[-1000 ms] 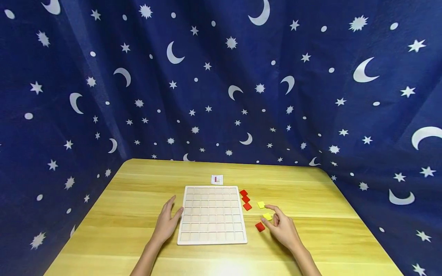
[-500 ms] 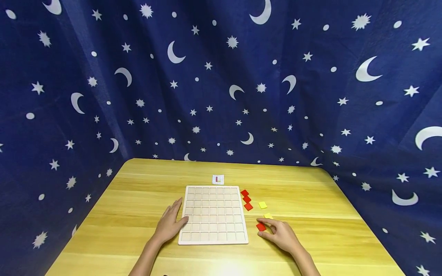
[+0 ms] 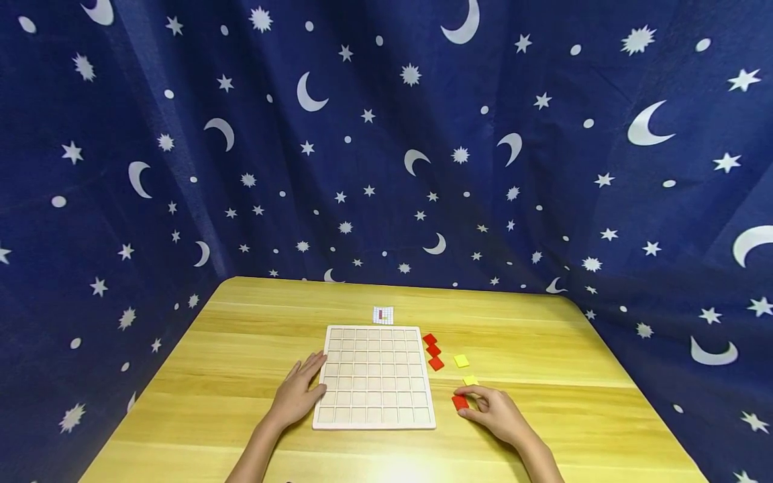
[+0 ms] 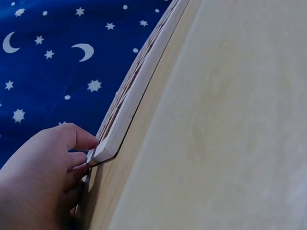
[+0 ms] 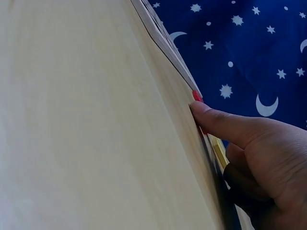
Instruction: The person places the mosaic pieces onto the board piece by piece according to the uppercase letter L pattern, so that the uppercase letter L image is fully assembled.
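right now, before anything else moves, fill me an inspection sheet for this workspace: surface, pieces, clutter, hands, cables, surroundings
surface: wood-grain table
pieces: grid board; printed card beyond it; three red tiles and two yellow tiles to its right
clutter: dark speck at the head view's bottom edge, unidentifiable
hands: left hand touches the board's left edge; right hand holds a fourth red tile between thumb and finger
cables: nothing seen
surroundings: blue moon-and-star curtain

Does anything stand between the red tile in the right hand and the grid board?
Nothing visible does: only tabletop lies between the red tile, held in the right hand, and the grid board. The three other red tiles lie farther from the person, off that direct path.
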Motion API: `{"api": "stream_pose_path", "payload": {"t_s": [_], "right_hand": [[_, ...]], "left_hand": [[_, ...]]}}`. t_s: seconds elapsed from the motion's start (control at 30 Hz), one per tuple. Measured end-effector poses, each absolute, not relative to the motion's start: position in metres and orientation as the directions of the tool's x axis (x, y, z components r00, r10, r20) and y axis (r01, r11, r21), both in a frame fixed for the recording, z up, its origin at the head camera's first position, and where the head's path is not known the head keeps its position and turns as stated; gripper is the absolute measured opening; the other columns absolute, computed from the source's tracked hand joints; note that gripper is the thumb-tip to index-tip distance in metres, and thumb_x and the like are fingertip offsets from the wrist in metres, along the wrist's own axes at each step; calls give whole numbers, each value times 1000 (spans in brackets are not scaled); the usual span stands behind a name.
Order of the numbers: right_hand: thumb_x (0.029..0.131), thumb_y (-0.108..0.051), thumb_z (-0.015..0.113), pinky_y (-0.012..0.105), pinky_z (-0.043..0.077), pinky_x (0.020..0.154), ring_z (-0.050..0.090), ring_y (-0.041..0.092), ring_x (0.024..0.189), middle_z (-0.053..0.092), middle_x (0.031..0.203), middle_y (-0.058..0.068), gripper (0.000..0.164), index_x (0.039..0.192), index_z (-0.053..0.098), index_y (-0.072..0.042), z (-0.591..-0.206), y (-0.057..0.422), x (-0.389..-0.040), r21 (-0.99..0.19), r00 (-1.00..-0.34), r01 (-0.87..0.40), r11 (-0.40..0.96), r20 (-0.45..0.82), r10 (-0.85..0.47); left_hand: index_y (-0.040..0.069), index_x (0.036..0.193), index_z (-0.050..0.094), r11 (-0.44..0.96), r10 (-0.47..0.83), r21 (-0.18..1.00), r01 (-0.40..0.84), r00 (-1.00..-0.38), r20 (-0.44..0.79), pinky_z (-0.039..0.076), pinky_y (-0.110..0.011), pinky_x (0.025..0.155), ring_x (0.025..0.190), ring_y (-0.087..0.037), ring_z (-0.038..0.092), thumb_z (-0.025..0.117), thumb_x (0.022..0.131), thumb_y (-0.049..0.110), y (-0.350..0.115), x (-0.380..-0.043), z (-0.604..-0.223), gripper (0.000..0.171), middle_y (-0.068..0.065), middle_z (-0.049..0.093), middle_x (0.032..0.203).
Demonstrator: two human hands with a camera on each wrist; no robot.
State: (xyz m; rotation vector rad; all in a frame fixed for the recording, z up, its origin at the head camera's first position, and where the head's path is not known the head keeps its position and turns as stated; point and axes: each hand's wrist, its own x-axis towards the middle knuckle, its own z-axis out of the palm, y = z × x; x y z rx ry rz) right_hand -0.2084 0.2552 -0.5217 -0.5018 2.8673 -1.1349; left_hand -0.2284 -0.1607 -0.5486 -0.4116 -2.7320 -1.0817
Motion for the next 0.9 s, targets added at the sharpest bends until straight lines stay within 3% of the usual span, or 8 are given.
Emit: {"api": "stream_pose_path", "payload": {"t_s": [0.23,0.47,0.6,0.73,0.9], "right_hand": [[78,-35,71,16,21,45,21,1,46,28,52,-10,30,101,67,-17,-521,255,-209,-661,-955,-284,694,131,-266],[77,-33,72,16,21,44,19,1,45,27,50,-11,28,100,68,-20,-525,251,-211,-652,-960,-279,705,186,-207],[76,-31,73,15,22,42,19,-2,44,27,48,-14,26,100,68,-23,-525,239,-217,-658,-934,-348,668,301,-190],[76,-27,75,14,21,40,18,-4,45,25,50,-17,25,100,69,-22,-522,218,-227,-641,-882,-453,620,422,-209],[75,-21,77,15,17,41,17,-4,46,23,51,-17,25,98,70,-17,-509,176,-249,-616,-842,-527,585,471,-263]], "left_hand": [[1,136,44,684,230,631,366,-929,290,12,-47,110,134,-29,28,64,85,28,-162,-227,-548,61,-12,37,143],[4,138,41,712,277,582,393,-919,281,9,-49,110,135,-27,24,64,84,41,-163,-225,-550,70,-10,33,146],[7,138,42,712,252,600,363,-931,264,15,-54,108,135,-29,24,64,83,44,-161,-225,-550,70,-7,33,146],[8,138,44,682,245,643,348,-937,247,25,-65,97,133,-40,23,65,82,44,-157,-224,-549,69,-8,32,146],[9,137,44,659,231,670,342,-940,252,27,-67,95,131,-44,25,67,82,41,-157,-224,-549,68,-10,33,146]]}}
